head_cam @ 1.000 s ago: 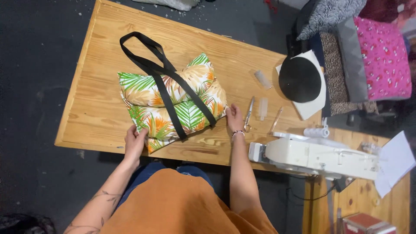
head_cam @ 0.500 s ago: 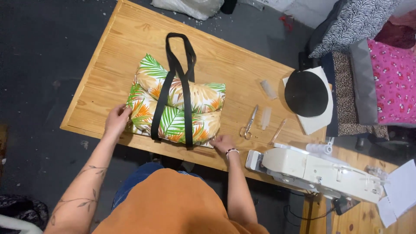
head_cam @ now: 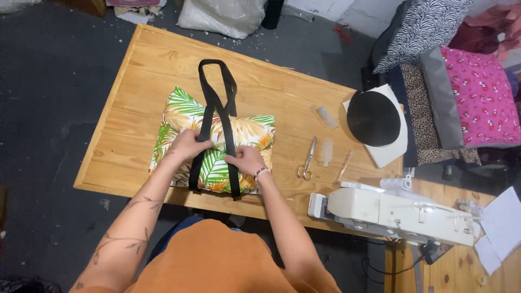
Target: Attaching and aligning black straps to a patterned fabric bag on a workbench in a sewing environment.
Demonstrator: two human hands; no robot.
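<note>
A padded fabric bag [head_cam: 247, 133] with a green and orange leaf print lies flat on the wooden table [head_cam: 135, 81]. Its two long black straps [head_cam: 217, 87] run across the print and loop toward the far edge. My left hand [head_cam: 187, 146] rests on the bag's middle, fingers pinching the left strap. My right hand [head_cam: 247, 160], with a bracelet at the wrist, pinches the right strap close beside it. Both hands hide part of the print beneath them.
Scissors [head_cam: 307, 160] and two clear plastic pieces [head_cam: 326, 152] lie right of the bag. A black disc [head_cam: 373, 118] sits on a white board. A white sewing machine [head_cam: 396, 211] stands at the near right. Patterned cushions [head_cam: 477, 97] are stacked beyond the table.
The bag has been turned so its straps point away from me. My hands have moved from the bag's outer edges onto the straps at its middle.
</note>
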